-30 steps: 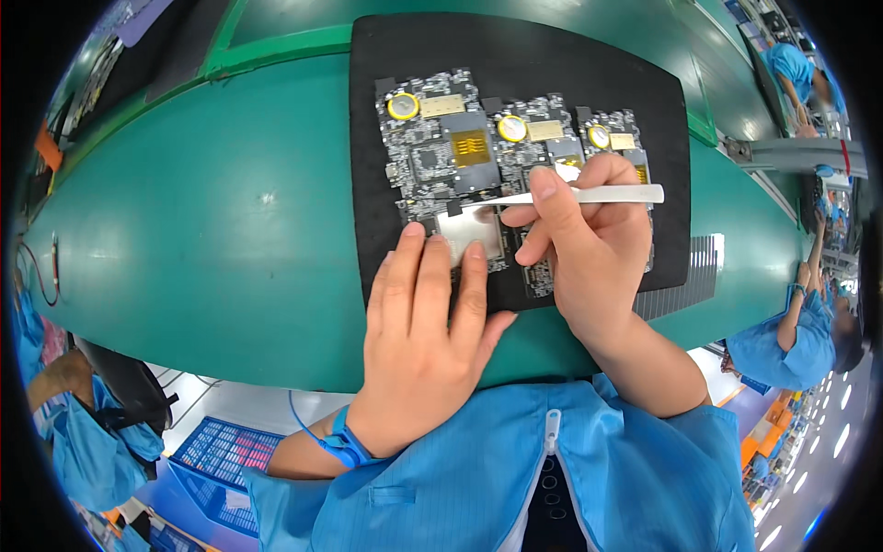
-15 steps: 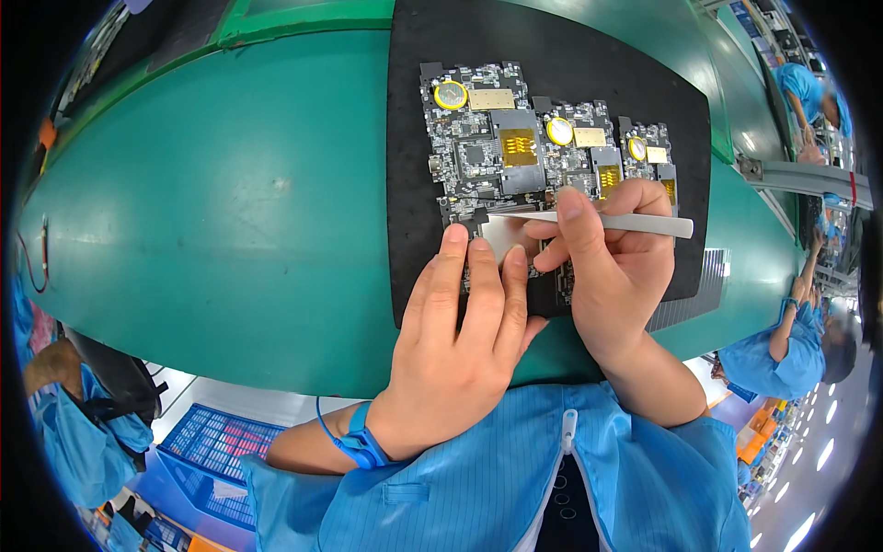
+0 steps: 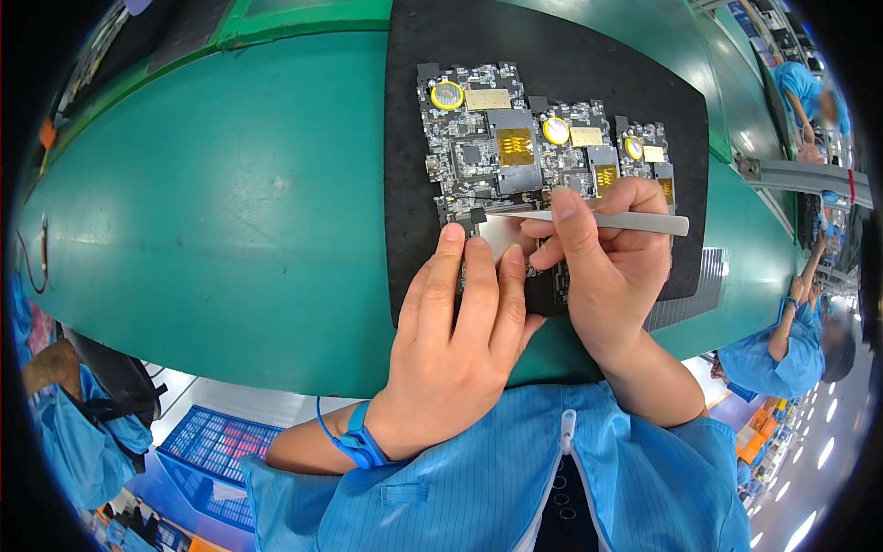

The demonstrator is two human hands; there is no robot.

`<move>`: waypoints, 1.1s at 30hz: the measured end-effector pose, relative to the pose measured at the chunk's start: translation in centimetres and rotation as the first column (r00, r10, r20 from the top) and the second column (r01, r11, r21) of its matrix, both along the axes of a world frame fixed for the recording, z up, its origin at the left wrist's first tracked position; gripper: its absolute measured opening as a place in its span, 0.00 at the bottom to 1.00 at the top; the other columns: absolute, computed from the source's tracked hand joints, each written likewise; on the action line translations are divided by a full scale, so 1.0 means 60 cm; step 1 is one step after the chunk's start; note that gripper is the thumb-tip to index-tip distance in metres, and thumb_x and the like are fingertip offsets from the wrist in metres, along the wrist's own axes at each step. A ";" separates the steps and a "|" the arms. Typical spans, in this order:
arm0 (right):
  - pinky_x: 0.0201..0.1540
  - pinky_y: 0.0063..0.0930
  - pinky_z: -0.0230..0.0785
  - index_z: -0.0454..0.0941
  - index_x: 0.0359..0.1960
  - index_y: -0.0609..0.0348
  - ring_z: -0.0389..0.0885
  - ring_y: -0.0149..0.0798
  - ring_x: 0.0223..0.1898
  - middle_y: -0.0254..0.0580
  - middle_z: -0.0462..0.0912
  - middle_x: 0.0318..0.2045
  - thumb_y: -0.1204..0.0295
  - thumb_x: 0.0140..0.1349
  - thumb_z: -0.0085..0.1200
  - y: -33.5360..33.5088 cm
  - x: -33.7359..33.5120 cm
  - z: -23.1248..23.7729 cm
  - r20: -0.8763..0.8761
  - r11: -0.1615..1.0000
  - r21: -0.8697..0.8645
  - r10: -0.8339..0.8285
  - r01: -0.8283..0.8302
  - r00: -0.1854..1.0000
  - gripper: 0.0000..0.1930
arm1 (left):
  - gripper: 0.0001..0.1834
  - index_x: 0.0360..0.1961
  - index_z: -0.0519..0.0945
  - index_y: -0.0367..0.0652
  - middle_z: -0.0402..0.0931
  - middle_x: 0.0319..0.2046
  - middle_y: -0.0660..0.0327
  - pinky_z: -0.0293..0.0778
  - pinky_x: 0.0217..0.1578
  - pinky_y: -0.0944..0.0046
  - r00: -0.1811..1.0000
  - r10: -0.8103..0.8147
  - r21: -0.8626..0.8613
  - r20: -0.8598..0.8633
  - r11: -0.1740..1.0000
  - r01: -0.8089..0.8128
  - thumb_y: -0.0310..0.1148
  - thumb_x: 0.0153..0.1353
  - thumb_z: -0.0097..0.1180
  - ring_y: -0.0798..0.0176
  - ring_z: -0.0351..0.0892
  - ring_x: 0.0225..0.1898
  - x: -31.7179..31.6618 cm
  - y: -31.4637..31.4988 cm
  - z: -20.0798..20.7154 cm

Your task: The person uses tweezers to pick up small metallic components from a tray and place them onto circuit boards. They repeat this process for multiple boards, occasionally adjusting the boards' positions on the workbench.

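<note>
Three circuit boards lie in a row on a black mat. The nearest, leftmost circuit board (image 3: 474,156) carries a yellow-rimmed coin cell (image 3: 447,96) and a card slot with amber film (image 3: 515,147). My left hand (image 3: 460,304) rests with fingers stretched out over its near end, fingertips touching a silvery plate (image 3: 499,235) there. Pinched in my right hand (image 3: 612,248) is a pair of tweezers (image 3: 644,223). Their tips point left, over the far edge of that plate near a small black piece (image 3: 478,215). Whether the tips hold anything is too small to tell.
The black mat (image 3: 409,184) lies on a green table (image 3: 230,202). Beyond my right hand are a middle board (image 3: 575,138) and a right board (image 3: 648,152). A ribbed dark strip (image 3: 690,294) lies at the right. A blue basket (image 3: 216,442) stands lower left. Other people sit at both sides.
Both hands, the boards and the mat appear shifted very slightly left together in the picture. Hand poses and the tweezers' place over the plate look almost the same.
</note>
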State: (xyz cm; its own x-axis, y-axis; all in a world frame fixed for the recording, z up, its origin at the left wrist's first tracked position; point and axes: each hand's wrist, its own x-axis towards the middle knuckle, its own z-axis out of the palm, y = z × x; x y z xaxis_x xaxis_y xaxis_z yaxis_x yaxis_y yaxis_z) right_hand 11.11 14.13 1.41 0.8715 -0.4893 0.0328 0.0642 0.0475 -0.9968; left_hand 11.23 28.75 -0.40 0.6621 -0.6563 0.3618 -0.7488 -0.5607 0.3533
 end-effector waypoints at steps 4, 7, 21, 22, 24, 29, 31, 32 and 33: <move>0.25 0.17 0.79 0.60 0.34 0.63 0.83 0.30 0.27 0.38 0.75 0.25 0.80 0.61 0.55 0.004 0.001 0.002 -0.015 0.998 -0.055 -0.008 0.007 1.000 0.12 | 0.27 0.47 0.78 0.38 0.66 0.54 0.42 0.68 0.49 0.49 0.998 0.002 -0.057 -0.059 0.998 -0.005 0.40 0.46 0.66 0.41 0.67 0.54 0.011 0.001 0.002; 0.24 0.17 0.79 0.61 0.33 0.64 0.83 0.29 0.27 0.38 0.74 0.25 0.80 0.60 0.55 0.003 -0.001 0.000 -0.010 0.994 -0.108 -0.009 0.008 1.000 0.12 | 0.26 0.44 0.77 0.40 0.65 0.55 0.42 0.67 0.49 0.50 0.997 -0.011 -0.023 -0.077 1.000 0.009 0.40 0.44 0.66 0.42 0.67 0.53 0.016 -0.001 0.013; 0.25 0.15 0.74 0.60 0.36 0.65 0.80 0.26 0.25 0.42 0.78 0.26 0.82 0.60 0.55 -0.004 -0.008 -0.017 0.172 0.979 -0.201 0.062 -0.026 0.983 0.13 | 0.35 0.53 0.75 0.41 0.61 0.56 0.44 0.63 0.55 0.42 0.949 -0.133 0.005 -0.287 0.990 0.141 0.40 0.41 0.69 0.39 0.62 0.57 0.039 0.029 0.045; 0.25 0.15 0.73 0.61 0.36 0.65 0.80 0.26 0.26 0.42 0.78 0.26 0.82 0.60 0.56 -0.006 -0.009 -0.020 0.176 0.975 -0.220 0.076 -0.036 0.982 0.13 | 0.34 0.53 0.75 0.40 0.62 0.56 0.44 0.63 0.55 0.41 0.955 -0.118 0.005 -0.271 0.992 0.125 0.40 0.42 0.68 0.39 0.62 0.57 0.033 0.028 0.041; 0.26 0.15 0.72 0.62 0.35 0.64 0.80 0.26 0.26 0.43 0.79 0.26 0.83 0.59 0.56 -0.005 -0.013 -0.025 0.175 0.965 -0.258 0.101 -0.053 0.979 0.13 | 0.34 0.54 0.75 0.40 0.63 0.55 0.44 0.62 0.56 0.40 0.965 -0.091 0.003 -0.246 0.995 0.095 0.40 0.44 0.67 0.39 0.63 0.58 0.021 0.030 0.031; 0.26 0.15 0.70 0.64 0.33 0.63 0.78 0.25 0.25 0.43 0.79 0.26 0.82 0.57 0.59 -0.013 -0.013 -0.034 0.136 0.862 -0.500 0.167 -0.078 0.977 0.13 | 0.30 0.52 0.76 0.39 0.67 0.51 0.45 0.64 0.54 0.40 0.984 -0.086 0.049 -0.156 0.994 0.094 0.40 0.47 0.65 0.41 0.66 0.56 0.022 0.024 0.030; 0.25 0.15 0.69 0.64 0.33 0.63 0.78 0.24 0.24 0.42 0.80 0.26 0.81 0.57 0.59 -0.008 -0.010 -0.032 0.158 0.871 -0.486 0.160 -0.064 0.974 0.13 | 0.30 0.52 0.76 0.39 0.68 0.50 0.45 0.65 0.54 0.40 0.988 -0.081 0.053 -0.134 0.995 0.089 0.40 0.48 0.64 0.41 0.66 0.55 0.022 0.024 0.028; 0.24 0.15 0.68 0.64 0.33 0.63 0.78 0.24 0.24 0.42 0.80 0.26 0.81 0.57 0.60 -0.002 -0.008 -0.029 0.173 0.892 -0.449 0.143 -0.051 0.974 0.13 | 0.29 0.52 0.76 0.39 0.68 0.50 0.45 0.65 0.54 0.40 0.989 -0.079 0.052 -0.123 0.995 0.086 0.40 0.48 0.64 0.41 0.66 0.55 0.021 0.024 0.025; 0.24 0.15 0.68 0.64 0.33 0.63 0.77 0.24 0.24 0.41 0.79 0.26 0.81 0.57 0.60 0.003 -0.008 -0.027 0.188 0.911 -0.411 0.126 -0.039 0.974 0.13 | 0.29 0.52 0.76 0.39 0.68 0.50 0.45 0.65 0.54 0.40 0.991 -0.078 0.050 -0.112 0.995 0.084 0.40 0.48 0.64 0.41 0.66 0.55 0.020 0.024 0.023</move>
